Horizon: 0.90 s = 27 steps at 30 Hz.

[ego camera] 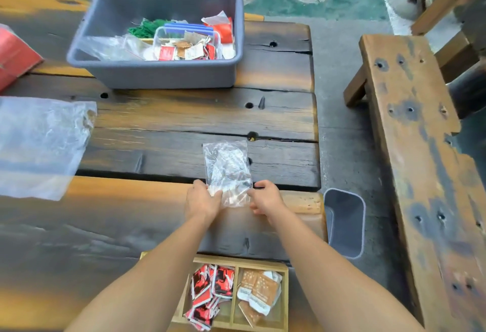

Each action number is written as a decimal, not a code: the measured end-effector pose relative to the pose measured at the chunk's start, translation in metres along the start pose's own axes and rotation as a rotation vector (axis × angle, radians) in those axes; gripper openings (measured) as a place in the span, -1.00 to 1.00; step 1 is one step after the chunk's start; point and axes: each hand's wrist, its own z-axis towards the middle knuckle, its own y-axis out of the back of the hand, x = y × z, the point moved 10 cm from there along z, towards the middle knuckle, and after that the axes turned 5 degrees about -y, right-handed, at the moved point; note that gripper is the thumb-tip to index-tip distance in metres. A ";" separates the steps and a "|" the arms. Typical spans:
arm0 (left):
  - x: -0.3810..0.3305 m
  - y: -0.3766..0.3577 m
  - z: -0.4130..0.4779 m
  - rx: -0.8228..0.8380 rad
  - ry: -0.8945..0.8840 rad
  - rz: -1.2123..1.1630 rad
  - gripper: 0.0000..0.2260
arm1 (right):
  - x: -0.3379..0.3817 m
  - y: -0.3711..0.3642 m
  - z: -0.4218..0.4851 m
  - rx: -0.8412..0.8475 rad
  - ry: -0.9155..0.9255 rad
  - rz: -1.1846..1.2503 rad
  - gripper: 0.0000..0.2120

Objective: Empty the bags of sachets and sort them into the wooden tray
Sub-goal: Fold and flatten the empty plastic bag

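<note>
Reaching forward, both hands (pixel 234 200) pinch the clear bag's (pixel 227 167) near edge.

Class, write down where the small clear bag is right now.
In the head view, the small clear bag is right of centre over the wooden table, its near end gripped by the left hand and right hand, just beyond the wooden tray.

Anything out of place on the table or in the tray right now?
Only small things: in the wooden tray, the red sachets are heaped and a few seem to lap over its near rail. A large clear bag lies loose on the table's left.
</note>
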 end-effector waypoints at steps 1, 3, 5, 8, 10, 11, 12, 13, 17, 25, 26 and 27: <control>0.005 0.000 0.001 -0.008 0.021 -0.011 -0.59 | -0.002 -0.003 0.002 -0.006 -0.002 -0.002 -0.79; 0.014 -0.006 0.002 0.006 0.052 -0.033 -0.52 | -0.006 -0.007 0.004 -0.013 -0.006 -0.017 -0.77; 0.022 -0.021 0.006 0.065 0.080 -0.075 -0.47 | -0.008 -0.011 0.004 -0.004 -0.005 -0.030 -0.80; 0.038 -0.043 0.011 0.131 0.146 -0.186 -0.60 | -0.012 -0.016 0.003 0.010 0.001 -0.085 -0.86; 0.032 -0.049 0.003 0.179 0.184 -0.323 -0.80 | -0.017 -0.016 0.002 0.027 -0.007 -0.095 -0.89; 0.029 -0.051 -0.001 0.203 0.195 -0.372 -0.87 | -0.019 -0.015 0.002 0.037 -0.010 -0.085 -0.92; 0.025 -0.051 -0.004 0.206 0.194 -0.403 -0.90 | -0.020 -0.012 0.001 0.046 -0.013 -0.072 -0.93; 0.021 -0.050 -0.007 0.198 0.193 -0.433 -0.91 | -0.022 -0.008 -0.001 0.054 -0.018 -0.057 -0.93; -0.003 -0.052 -0.015 0.162 0.162 -0.501 -0.87 | -0.029 0.019 -0.008 0.074 -0.033 0.046 -0.80; -0.101 -0.103 -0.047 0.273 -0.123 -0.354 -0.87 | -0.071 0.127 -0.024 0.002 -0.061 0.329 -0.80; -0.112 -0.113 -0.053 0.300 -0.145 -0.332 -0.88 | -0.078 0.143 -0.027 -0.014 -0.059 0.355 -0.78; -0.121 -0.124 -0.059 0.329 -0.163 -0.314 -0.89 | -0.085 0.157 -0.029 -0.029 -0.058 0.375 -0.76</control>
